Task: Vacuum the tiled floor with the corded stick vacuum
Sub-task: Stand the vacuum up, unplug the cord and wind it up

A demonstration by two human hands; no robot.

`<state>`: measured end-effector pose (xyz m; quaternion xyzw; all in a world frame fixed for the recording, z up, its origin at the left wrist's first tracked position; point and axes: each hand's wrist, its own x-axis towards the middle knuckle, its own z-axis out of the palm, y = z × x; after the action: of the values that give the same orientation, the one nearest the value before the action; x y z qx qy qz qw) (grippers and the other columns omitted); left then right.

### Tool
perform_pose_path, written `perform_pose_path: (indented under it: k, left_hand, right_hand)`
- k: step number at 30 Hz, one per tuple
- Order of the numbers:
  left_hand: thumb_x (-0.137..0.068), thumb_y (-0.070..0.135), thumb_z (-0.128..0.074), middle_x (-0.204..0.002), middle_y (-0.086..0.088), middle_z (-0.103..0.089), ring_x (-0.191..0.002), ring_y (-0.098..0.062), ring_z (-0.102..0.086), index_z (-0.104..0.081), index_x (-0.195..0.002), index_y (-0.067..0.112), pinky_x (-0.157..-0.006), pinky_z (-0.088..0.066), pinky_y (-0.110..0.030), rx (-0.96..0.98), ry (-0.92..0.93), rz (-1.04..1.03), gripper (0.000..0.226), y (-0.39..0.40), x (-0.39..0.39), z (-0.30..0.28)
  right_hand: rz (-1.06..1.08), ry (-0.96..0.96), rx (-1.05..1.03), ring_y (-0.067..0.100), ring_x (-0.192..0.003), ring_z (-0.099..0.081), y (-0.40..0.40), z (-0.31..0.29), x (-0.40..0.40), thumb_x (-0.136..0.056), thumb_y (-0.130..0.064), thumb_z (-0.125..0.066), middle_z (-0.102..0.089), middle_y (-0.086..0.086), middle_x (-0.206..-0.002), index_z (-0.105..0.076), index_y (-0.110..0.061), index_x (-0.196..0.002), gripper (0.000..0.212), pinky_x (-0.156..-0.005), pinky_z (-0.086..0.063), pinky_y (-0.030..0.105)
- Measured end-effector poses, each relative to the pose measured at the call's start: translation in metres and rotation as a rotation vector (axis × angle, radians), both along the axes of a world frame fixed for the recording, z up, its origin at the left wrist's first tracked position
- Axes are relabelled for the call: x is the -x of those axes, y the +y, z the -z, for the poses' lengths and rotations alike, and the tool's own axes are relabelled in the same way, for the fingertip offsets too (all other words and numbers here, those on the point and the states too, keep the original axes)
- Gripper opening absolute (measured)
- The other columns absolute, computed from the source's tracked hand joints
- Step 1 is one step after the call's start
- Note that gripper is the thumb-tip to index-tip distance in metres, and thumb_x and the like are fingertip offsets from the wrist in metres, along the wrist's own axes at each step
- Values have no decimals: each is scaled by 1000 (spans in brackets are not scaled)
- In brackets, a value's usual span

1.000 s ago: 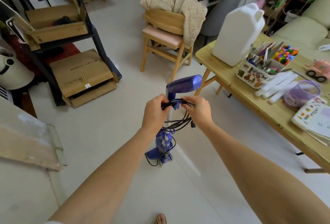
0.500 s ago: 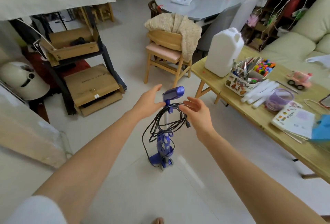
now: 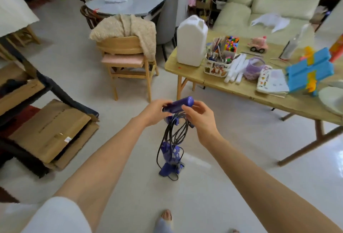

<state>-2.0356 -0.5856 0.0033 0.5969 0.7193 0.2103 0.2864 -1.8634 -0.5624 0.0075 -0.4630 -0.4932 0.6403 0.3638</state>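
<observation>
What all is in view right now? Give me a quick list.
stick vacuum: 1, purple, upright on the tiled floor
cord: 1, black, coiled below the handle
wooden chair: 1, beige throw over its back
wooden table: 1, right
jug: 1, white, on that table
craft caddy: 1, beside jug
cardboard boxes: several, brown, left
sofa: 1, cream, behind
left hand: holds handle
right hand: holds handle and cord

glossy purple plastic stick vacuum (image 3: 171, 156) on shiny pale tiled floor (image 3: 213, 182); matt wooden counter (image 3: 241, 91), fuzzy knit cloth (image 3: 128, 26), rough brown cardboard (image 3: 48, 130).
</observation>
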Motion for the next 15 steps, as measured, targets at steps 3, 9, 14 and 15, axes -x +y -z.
perform_pose_path:
  k: [3,9,14,15]
  left_hand:
    - [-86,11,-68,-112,1,-65,-100,-10,-57,-63,-123,18,-86,-42,-22,-20,-3,87,38,5,5,2]
    - [-85,23,-70,-97,8,-55,-89,-9,-57,-65,-117,22,-80,-45,-23,-42,10,305,32,22,-19,7]
    - [-83,28,-73,-97,7,-61,-88,-7,-59,-66,-113,20,-83,-52,-28,17,-57,526,32,42,-75,0]
    - [-82,26,-74,-98,5,-66,-89,-9,-63,-66,-111,19,-85,-54,-32,45,-113,565,31,49,-94,-3]
  right_hand:
    - [97,32,-2,24,-97,-68,-9,2,6,-84,-20,-73,-72,7,-99,-67,-16,-101,19,-90,-55,37]
    - [456,69,22,18,-83,-61,-18,0,0,-91,-21,-63,-66,6,-85,-65,-15,-91,7,-83,-52,34]
    - [593,173,71,19,-89,-62,-14,-14,-60,-94,-20,-59,-63,8,-87,-61,-10,-93,11,-90,-52,35]
    - [624,167,43,19,-88,-61,-12,-19,-80,-95,-21,-58,-62,8,-86,-61,-7,-94,14,-89,-52,35]
